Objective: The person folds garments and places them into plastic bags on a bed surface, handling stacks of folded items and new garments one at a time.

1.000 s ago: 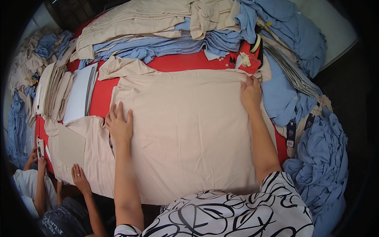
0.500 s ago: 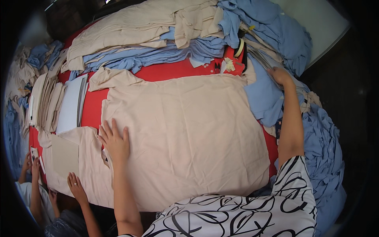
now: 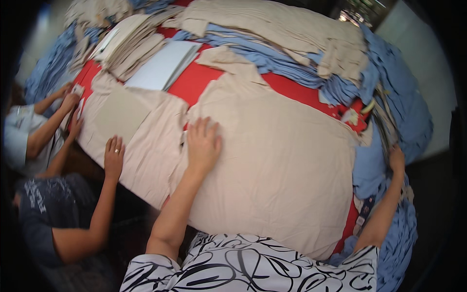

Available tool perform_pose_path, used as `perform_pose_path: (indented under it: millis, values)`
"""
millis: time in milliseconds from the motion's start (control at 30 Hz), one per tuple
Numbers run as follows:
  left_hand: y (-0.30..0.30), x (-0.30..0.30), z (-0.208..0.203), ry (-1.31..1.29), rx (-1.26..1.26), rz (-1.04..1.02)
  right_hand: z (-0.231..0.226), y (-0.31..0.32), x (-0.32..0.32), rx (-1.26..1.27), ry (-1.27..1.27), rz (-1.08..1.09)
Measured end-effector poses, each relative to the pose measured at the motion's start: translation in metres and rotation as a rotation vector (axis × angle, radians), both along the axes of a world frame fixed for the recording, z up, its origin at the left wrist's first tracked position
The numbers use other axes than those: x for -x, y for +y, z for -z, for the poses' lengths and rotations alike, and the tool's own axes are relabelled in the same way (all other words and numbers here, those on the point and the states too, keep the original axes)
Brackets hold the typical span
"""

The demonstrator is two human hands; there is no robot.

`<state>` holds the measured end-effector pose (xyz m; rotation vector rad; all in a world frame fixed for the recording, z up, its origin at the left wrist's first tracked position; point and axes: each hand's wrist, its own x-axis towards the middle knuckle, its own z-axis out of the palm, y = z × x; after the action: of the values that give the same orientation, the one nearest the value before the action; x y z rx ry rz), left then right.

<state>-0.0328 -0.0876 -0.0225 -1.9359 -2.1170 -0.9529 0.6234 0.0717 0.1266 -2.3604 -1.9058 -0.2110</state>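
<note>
Hands wide apart, the person leaned over a cream shirt [image 3: 277,165] spread across the red tabletop [image 3: 192,86]. From where I stood, the left hand [image 3: 204,146] lay flat near the shirt's left edge, fingers a little parted and gripping nothing. Off to the other side, beyond the shirt, the right hand [image 3: 397,159] was at the near end of a stack of thin sheets [image 3: 385,129] — blurred, so I couldn't tell whether its fingers had closed on any. Blue cloth [image 3: 367,163] lay between it and the shirt.

Just left of the shirt, a second cream shirt [image 3: 154,141] carried a tan card [image 3: 121,114], and a co-worker's ringed hand [image 3: 114,158] rested by that card's lower corner. White boards [image 3: 158,65] sat behind, beside folded cream clothes [image 3: 134,46]. Along the back ran a long cream stack [image 3: 272,24] — with blue clothes [image 3: 265,54] showing beneath its near side.
</note>
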Motion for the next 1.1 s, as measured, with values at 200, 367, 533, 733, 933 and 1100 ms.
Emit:
perform_pose_path:
  millis: [200, 367, 533, 733, 933, 1100]
  values:
    - [-0.101, 0.009, -0.015, -0.051, 0.12, -0.083, -0.13, -0.115, 0.148, 0.007, 0.671, -0.446]
    - [-0.142, 0.046, -0.024, -0.334, 0.275, -0.427, -0.089, -0.122, 0.22, -0.034, 1.284, -0.731]
    - [-0.151, 0.077, -0.016, -0.728, 0.347, -0.345, 0.082, -0.063, 0.389, 0.498, 1.028, -0.931]
    - [-0.157, 0.091, -0.01, -1.216, 0.287, -0.286, 0.119, -0.057, 0.466, 0.366, 0.734, -0.836]
    - [-0.157, 0.087, -0.008, -1.145, 0.291, -0.357, 0.113, -0.052, 0.476, 0.45, 0.709, -0.851]
    - [-0.157, 0.086, -0.01, -1.174, 0.248, -0.321, 0.1, -0.054, 0.48, 0.471, 0.712, -0.868]
